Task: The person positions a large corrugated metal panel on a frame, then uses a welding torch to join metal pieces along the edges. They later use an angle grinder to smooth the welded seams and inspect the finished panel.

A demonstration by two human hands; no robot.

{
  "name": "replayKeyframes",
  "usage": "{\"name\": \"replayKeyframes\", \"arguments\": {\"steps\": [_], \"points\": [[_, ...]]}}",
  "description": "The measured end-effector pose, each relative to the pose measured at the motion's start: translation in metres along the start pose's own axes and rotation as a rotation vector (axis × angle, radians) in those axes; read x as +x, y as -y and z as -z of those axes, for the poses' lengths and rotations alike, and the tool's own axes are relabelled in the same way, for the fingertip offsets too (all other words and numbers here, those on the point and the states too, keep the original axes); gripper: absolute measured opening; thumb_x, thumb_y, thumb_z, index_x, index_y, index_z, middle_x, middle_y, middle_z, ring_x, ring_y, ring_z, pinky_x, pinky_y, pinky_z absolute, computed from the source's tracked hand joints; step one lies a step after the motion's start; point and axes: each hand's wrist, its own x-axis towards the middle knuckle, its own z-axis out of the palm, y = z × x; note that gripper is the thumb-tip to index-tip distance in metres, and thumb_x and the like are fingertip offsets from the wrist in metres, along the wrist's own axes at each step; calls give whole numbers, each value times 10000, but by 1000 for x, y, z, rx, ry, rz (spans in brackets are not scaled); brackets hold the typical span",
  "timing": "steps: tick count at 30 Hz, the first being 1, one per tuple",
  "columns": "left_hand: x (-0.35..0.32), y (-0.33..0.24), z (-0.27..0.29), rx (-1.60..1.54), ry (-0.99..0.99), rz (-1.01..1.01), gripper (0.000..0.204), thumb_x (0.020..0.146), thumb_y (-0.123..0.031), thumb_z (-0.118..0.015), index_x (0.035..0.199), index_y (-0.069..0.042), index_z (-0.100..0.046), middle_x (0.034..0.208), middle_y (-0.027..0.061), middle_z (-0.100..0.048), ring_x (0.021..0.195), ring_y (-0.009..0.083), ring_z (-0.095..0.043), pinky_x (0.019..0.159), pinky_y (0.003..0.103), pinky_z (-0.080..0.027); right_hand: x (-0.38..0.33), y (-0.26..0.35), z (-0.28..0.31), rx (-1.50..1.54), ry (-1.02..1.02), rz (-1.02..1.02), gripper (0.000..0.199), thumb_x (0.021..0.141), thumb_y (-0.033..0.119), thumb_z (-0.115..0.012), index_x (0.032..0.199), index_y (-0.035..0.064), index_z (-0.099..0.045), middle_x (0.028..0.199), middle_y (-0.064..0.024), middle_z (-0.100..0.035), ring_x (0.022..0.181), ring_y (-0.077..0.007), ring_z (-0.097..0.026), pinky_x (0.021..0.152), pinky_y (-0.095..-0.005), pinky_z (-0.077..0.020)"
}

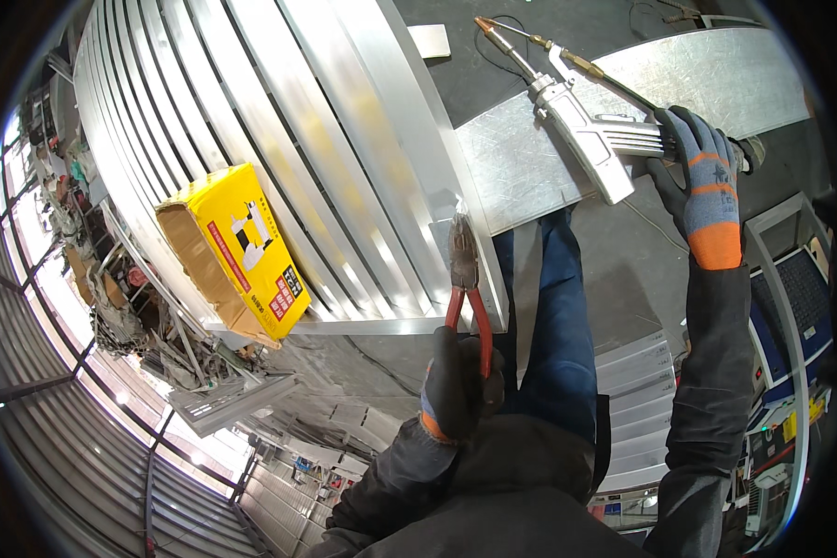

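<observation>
My left hand [458, 377], in a grey and orange work glove, is closed round the red handles of a pair of pliers [465, 265]. The pliers' jaws point away from me over the right edge of a slatted silver metal panel [344, 139]. A small bright bit shows at the jaw tips; its kind I cannot tell. My right hand [702, 186], gloved the same way, is wrapped round the ribbed handle of a silver handheld welding gun [577, 139]. The gun lies over a scratched metal plate [521, 177], its copper nozzle pointing to the far left.
An opened yellow cardboard box [242, 251] rests on the panel's near left part. A thin rod or hose runs alongside the gun. Metal scrap [130, 307] is piled at the left. At the right stands a metal frame [786, 353] beside a blue machine [795, 307].
</observation>
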Motion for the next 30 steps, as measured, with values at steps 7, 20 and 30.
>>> {"name": "replayKeyframes", "arguments": {"steps": [7,20,30], "points": [[-1,0,-2,50,-15,-18,843,960,-808,-267,935,-49,-631,577,61,-554,470,169,-506,435,292,-379,10,10,7,-58,40,31,625,797,167,-787,1384,160,-573,1364,-127,-567,1247,-334,-540,1066,-475,-445],[-5,-9,-22,94,-57,-44,837,1002,-748,-205,885,-37,-631,606,51,-547,512,159,-534,489,285,-416,-105,59,72,830,458,-19,449,771,131,-750,1161,-14,-583,1160,-239,-566,1038,-455,-596,855,-459,-510],[-4,-7,-16,46,-46,-19,798,999,-741,-303,900,-30,-652,637,72,-593,529,183,-549,507,308,-435,-218,128,61,2005,689,-859,519,1001,342,-594,1380,0,-501,1083,-133,-637,901,-237,-680,714,-353,-575]]}}
